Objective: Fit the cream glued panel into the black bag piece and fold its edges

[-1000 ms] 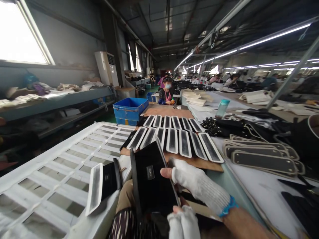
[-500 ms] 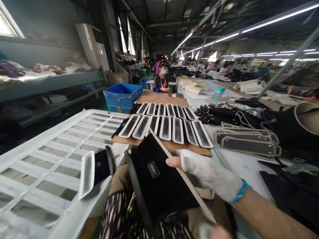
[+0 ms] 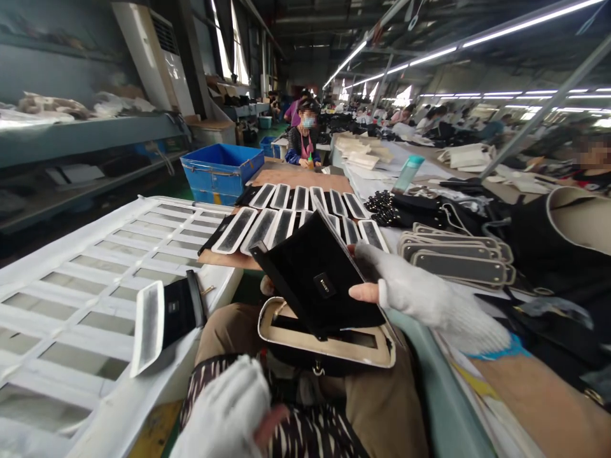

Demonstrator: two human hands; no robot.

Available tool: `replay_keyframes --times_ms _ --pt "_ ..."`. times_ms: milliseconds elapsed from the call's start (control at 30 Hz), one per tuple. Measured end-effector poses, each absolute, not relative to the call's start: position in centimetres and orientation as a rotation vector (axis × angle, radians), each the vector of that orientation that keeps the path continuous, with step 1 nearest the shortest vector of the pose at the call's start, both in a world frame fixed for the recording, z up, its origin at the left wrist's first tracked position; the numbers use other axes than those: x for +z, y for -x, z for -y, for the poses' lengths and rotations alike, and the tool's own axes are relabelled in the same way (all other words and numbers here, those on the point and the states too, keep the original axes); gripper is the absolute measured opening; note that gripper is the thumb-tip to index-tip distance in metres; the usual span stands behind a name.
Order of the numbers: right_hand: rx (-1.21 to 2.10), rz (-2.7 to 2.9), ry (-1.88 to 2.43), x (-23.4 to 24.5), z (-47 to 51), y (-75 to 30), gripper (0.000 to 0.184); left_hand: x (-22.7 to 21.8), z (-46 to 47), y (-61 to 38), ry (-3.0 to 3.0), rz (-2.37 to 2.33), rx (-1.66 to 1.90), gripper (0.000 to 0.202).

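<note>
A long white slatted rack [image 3: 95, 254] fills the left side. Ahead, a brown board [image 3: 224, 259] carries rows of black strips with white borders [image 3: 236, 230], and a blue plastic crate [image 3: 222, 168] stands beyond it. To the right lies a stack of black rounded panels with beige rims [image 3: 458, 267]. In the middle, the white-gloved right hand [image 3: 420, 296] pinches a black suede-like flap with a small metal plate [image 3: 315, 273] by its right edge, thumb on top, tilted above the lap. Just beneath rests a beige-rimmed bag panel [image 3: 334, 350]. The gloved left hand [image 3: 229, 413] sits low and curled, apart from the flap; I cannot tell if it grips anything.
</note>
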State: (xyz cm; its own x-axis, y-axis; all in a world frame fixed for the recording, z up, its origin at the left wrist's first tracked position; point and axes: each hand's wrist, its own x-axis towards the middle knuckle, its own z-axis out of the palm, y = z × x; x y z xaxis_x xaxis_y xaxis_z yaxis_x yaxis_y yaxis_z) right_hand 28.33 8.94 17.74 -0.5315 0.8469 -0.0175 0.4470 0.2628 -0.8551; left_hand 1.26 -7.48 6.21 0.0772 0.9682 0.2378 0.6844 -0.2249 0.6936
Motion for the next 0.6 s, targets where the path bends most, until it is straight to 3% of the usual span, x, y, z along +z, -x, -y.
replay_keyframes --times_ms 133,333,467,600 --pt "1.019 2.216 1.302 16.7 -8.4 -28.0 0.058 5.0 3.9 1.3 -1.524 -1.927 0.926 0.032" --pt "0.885 2.285 1.352 17.0 -9.4 -27.6 0.067 5.4 1.0 -0.1 -1.195 -1.839 0.916 0.052" --pt "0.976 2.295 1.281 16.0 -10.6 -28.3 0.061 5.5 0.1 -0.6 -1.238 -1.751 0.912 0.050" --pt "1.005 2.218 1.269 15.4 -11.2 -29.0 0.069 6.1 0.1 -0.8 -1.206 -1.775 0.873 0.048"
